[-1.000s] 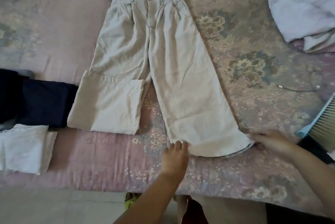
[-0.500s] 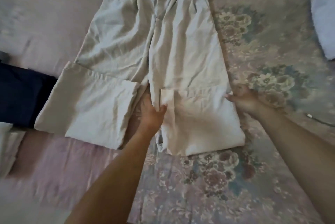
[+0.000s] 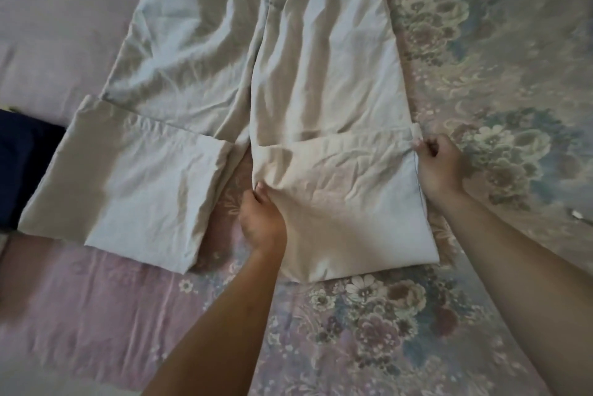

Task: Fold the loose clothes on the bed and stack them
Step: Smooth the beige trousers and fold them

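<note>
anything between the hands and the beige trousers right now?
Nothing visible. The left hand pinches the inner edge of the folded-up leg of the beige trousers, and the right hand grips its outer edge. Both touch the cloth directly.

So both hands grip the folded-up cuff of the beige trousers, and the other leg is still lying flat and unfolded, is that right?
Not quite. The head view shows the other leg already folded up at its cuff as well. The rest holds: the left hand and right hand grip the folded-up cuff of the beige trousers.
</note>
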Action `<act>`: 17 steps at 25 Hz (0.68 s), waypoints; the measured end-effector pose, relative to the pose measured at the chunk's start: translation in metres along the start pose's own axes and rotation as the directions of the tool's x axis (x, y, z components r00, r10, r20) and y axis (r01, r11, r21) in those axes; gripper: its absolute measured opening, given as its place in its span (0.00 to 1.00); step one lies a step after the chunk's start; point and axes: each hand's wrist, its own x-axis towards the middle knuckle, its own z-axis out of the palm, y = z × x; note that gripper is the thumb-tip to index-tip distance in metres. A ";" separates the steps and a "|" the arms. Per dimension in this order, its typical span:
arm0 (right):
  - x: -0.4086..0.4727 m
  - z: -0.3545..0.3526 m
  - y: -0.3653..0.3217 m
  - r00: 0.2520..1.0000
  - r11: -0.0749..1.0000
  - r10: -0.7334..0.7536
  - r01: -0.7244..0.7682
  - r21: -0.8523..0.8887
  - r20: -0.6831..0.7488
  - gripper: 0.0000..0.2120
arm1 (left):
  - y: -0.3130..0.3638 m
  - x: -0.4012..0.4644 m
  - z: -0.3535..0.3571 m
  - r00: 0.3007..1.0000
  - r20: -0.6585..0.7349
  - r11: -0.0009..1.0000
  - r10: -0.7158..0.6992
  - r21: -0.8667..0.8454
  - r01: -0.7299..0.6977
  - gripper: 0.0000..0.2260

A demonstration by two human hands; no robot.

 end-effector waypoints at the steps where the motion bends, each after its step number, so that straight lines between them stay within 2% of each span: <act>1: 0.004 0.003 0.001 1.000 1.000 0.002 -0.001 -0.012 0.010 0.07 | -0.003 0.004 0.002 1.000 0.021 1.000 0.000 0.015 -0.001 0.16; 5: 0.018 0.013 0.005 0.997 0.983 0.047 -0.035 -0.180 0.061 0.09 | -0.010 0.022 0.004 0.985 0.153 0.986 0.077 0.135 -0.098 0.13; 8: 0.013 0.010 0.000 1.000 0.988 0.010 -0.007 -0.156 0.018 0.08 | -0.016 0.023 0.001 0.974 0.195 0.960 0.116 0.230 -0.160 0.13; 9: 0.007 0.010 -0.004 0.999 0.978 -0.037 0.031 -0.206 -0.026 0.08 | -0.017 0.020 0.000 0.972 0.185 0.946 0.142 0.263 -0.188 0.14; 10: -0.002 0.012 -0.005 0.981 0.922 -0.178 0.137 -0.363 -0.081 0.09 | -0.020 0.017 -0.001 0.960 0.135 0.909 0.245 0.311 -0.276 0.16; 11: -0.015 0.018 -0.005 0.929 0.800 -0.364 0.274 -0.534 -0.070 0.13 | -0.020 0.010 -0.003 0.908 0.082 0.840 0.410 0.353 -0.411 0.18; 12: -0.032 0.027 -0.004 0.846 0.639 -0.532 0.435 -0.635 0.044 0.18 | -0.020 0.003 -0.001 0.795 0.090 0.713 0.600 0.391 -0.582 0.20; 13: -0.049 0.037 -0.003 0.751 0.480 -0.621 0.591 -0.648 0.225 0.23 | -0.021 -0.004 0.003 0.621 0.166 0.514 0.766 0.422 -0.747 0.21; 14: -0.062 0.047 -0.002 0.683 0.373 -0.620 0.690 -0.620 0.387 0.26 | -0.022 -0.008 0.008 0.452 0.300 0.318 0.840 0.403 -0.858 0.23; 15: -0.070 0.055 0.001 0.660 0.320 -0.558 0.730 -0.603 0.503 0.28 | -0.021 -0.005 0.014 0.336 0.412 0.183 0.847 0.368 -0.912 0.23; 16: -0.071 0.059 0.008 0.684 0.306 -0.453 0.722 -0.621 0.572 0.31 | -0.020 0.004 0.019 0.293 0.496 0.117 0.818 0.355 -0.927 0.24; 17: -0.066 0.060 0.018 0.741 0.332 -0.340 0.670 -0.664 0.578 0.32 | -0.022 0.015 0.022 0.309 0.549 0.099 0.777 0.378 -0.920 0.25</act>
